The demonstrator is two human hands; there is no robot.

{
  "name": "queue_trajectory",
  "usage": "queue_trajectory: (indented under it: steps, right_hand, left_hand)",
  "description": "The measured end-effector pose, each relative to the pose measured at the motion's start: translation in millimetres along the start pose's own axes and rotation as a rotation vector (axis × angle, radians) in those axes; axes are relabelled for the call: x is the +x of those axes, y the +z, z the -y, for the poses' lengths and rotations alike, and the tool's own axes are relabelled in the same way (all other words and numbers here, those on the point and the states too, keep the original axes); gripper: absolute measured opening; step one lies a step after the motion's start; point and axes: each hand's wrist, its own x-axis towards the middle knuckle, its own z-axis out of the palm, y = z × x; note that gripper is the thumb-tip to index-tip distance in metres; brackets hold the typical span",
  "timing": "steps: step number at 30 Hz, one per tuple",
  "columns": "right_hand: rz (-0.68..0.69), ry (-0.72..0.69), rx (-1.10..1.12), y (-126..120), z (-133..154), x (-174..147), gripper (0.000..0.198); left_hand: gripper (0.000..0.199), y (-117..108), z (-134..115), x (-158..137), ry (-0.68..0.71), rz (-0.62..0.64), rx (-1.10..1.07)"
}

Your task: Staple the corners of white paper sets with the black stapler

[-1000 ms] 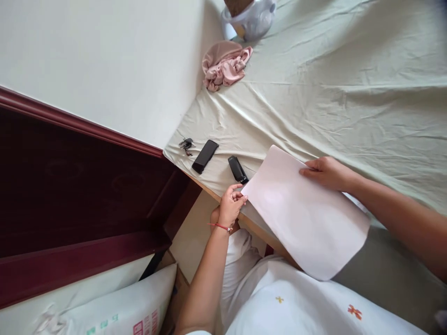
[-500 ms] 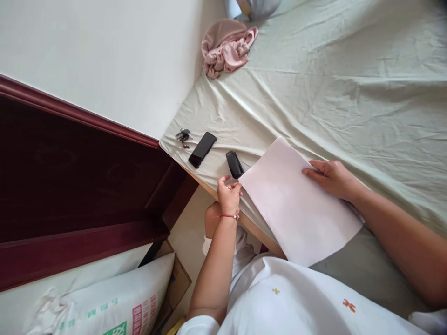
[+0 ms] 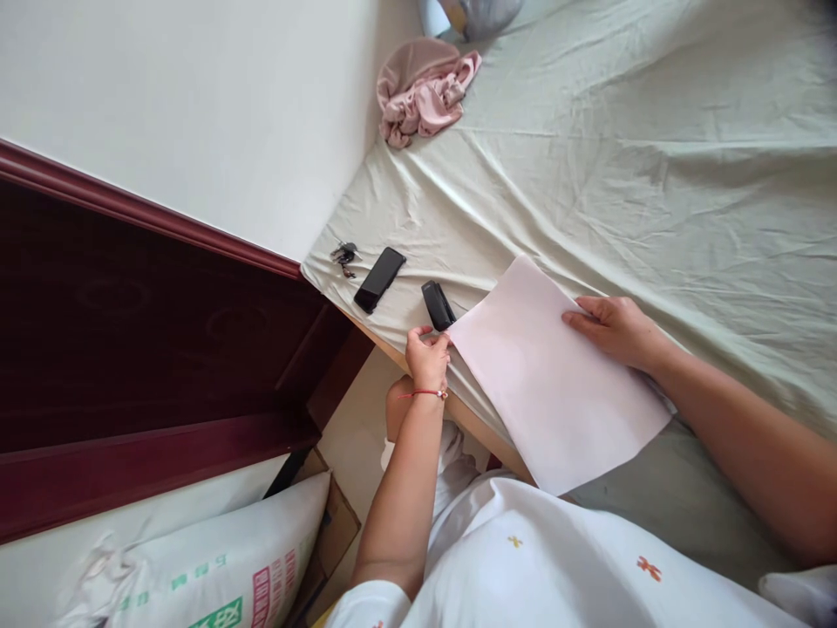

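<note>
A white sheet or thin stack of paper [image 3: 555, 384] lies tilted over the edge of the cloth-covered surface, its lower end against my shirt. My left hand [image 3: 429, 359], with a red string bracelet at the wrist, pinches the paper's left corner. Just beyond those fingers sits a small black stapler [image 3: 437, 305], very close to the same corner. My right hand [image 3: 618, 331] grips the paper's far right edge, thumb on top and fingers partly hidden underneath. How many sheets there are, I cannot tell.
Left of the stapler lie a black phone [image 3: 380, 280] and a bunch of keys [image 3: 344, 254]. A crumpled pink cloth [image 3: 425, 96] rests near the wall on the pale green sheet [image 3: 621, 174]. Dark red wooden furniture [image 3: 150, 323] and a stuffed white sack [image 3: 228, 558] stand at left.
My left fingers have drawn closer together at the paper's corner and sit nearer the stapler. The right hand and paper have barely shifted.
</note>
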Motion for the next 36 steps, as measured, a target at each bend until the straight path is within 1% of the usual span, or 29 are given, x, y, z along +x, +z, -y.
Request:
queue_trajectory:
  steps: [3, 6, 8, 12, 16, 20, 25, 31, 36]
  right_hand:
    - [0.02, -0.012, 0.026, -0.2, -0.4, 0.0, 0.042]
    - [0.021, -0.028, 0.017, -1.9, 1.0, -0.9, 0.043]
    - [0.027, -0.039, 0.028, -2.9, 1.9, -1.6, 0.044]
    - [0.045, -0.05, 0.077, -3.6, 1.5, -2.8, 0.045]
    - [0.042, -0.062, 0.078, -3.1, -1.5, -2.6, 0.048]
    - [0.031, -0.086, 0.026, -2.6, -2.9, -1.9, 0.048]
    - [-0.034, -0.121, -0.035, -1.0, 2.4, -3.5, 0.045]
    - [-0.115, -0.076, -0.05, 0.1, 9.9, -5.4, 0.044]
    - [-0.122, -0.01, -0.048, -1.4, 12.5, -4.9, 0.044]
  left_hand:
    - [0.032, -2.4, 0.4, -1.8, -0.005, 0.009, -0.028]
    - [0.027, -7.4, 4.0, -4.3, -0.039, 0.087, -0.038]
    - [0.027, -9.8, 6.3, -5.2, -0.054, 0.124, -0.036]
    - [0.022, -9.3, 6.3, -5.3, -0.063, 0.136, -0.047]
    - [0.018, -4.9, 1.6, -6.7, -0.049, 0.153, -0.038]
    - [0.021, -1.5, -1.6, -10.0, -0.04, 0.18, 0.015]
    - [0.029, 0.0, -3.5, -10.4, -0.038, 0.181, 0.055]
    - [0.03, 0.0, -3.0, -3.4, -0.075, 0.179, 0.054]
    - [0.021, -3.4, 9.7, 0.9, -0.03, 0.181, 0.031]
